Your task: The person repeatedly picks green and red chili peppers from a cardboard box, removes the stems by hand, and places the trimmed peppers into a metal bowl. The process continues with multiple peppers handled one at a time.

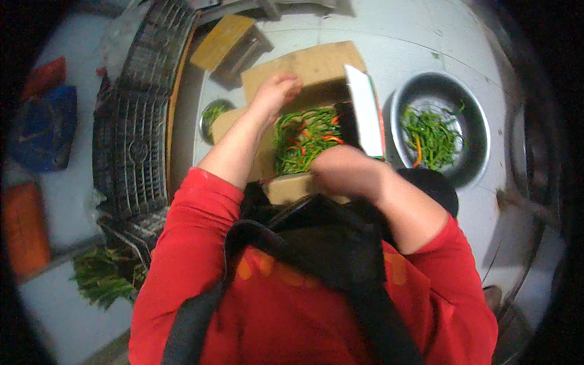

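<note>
Before me stands an open cardboard box (301, 64) with its flaps spread. Long green chili peppers (310, 132) lie inside it, with some red and orange ones among them. My left hand (278, 91) is above the box's far left part, fingers curled; whether anything is in them is unclear. Low over the near right side of the peppers, my right hand (340, 171) is blurred and bent inward, its fingertips hidden. On the right, a wide metal basin (479, 137) holds more green chilies (431, 137) and an orange one.
Dark plastic crates (141, 118) rise along the left. A small wooden stool (223, 41) stands beyond the box. A bowl of greens (214, 114) sits left of the box. Farther left are a bundle of green vegetables (105, 278) and an orange container (27, 228).
</note>
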`<state>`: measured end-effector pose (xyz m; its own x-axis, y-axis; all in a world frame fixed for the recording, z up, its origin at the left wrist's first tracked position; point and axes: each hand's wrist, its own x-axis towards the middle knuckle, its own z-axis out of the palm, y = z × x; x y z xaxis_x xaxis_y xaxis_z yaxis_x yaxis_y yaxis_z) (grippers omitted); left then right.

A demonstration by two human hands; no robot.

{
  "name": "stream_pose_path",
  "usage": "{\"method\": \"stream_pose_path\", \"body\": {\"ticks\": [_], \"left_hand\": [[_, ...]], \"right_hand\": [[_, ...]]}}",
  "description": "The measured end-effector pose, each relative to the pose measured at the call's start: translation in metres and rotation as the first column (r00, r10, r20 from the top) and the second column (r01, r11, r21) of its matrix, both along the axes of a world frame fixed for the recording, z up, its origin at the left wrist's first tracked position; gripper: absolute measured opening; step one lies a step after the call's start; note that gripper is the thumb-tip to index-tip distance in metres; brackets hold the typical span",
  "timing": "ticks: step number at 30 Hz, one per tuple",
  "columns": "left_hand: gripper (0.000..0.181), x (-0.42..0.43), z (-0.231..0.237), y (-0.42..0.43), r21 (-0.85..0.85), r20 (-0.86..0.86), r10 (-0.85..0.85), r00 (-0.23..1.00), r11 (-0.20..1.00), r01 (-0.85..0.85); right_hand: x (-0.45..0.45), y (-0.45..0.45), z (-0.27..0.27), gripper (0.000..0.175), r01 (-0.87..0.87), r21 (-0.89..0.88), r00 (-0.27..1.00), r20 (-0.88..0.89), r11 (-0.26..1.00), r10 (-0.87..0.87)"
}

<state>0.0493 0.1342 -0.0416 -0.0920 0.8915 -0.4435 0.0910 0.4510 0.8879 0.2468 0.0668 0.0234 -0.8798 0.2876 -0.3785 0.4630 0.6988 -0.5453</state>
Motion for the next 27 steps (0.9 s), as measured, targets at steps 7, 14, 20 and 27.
{"method": "stream_pose_path", "body": {"ticks": [7,14,20,27], "left_hand": [[0.023,-0.071,-0.144,-0.069,-0.426,-0.516,-0.301,0.802,0.902,0.064],[0.024,-0.05,-0.217,-0.07,-0.342,-0.714,-0.583,0.388,0.774,0.532],[0.027,-0.038,-0.241,-0.066,-0.492,-0.654,-0.715,0.246,0.65,0.579],[0.028,-0.036,-0.248,-0.059,-0.351,-0.808,-0.557,0.192,0.718,0.601]], "right_hand": [[0.041,0.041,0.023,0.016,0.357,0.031,0.928,-0.129,0.934,-0.351],[0.009,0.055,-0.011,0.018,0.25,-0.113,0.967,-0.022,0.962,-0.254],[-0.002,0.068,-0.029,0.016,0.256,-0.244,0.962,-0.03,0.935,-0.271],[-0.01,0.074,-0.038,0.016,0.286,-0.347,0.954,0.017,0.893,-0.299]]}}
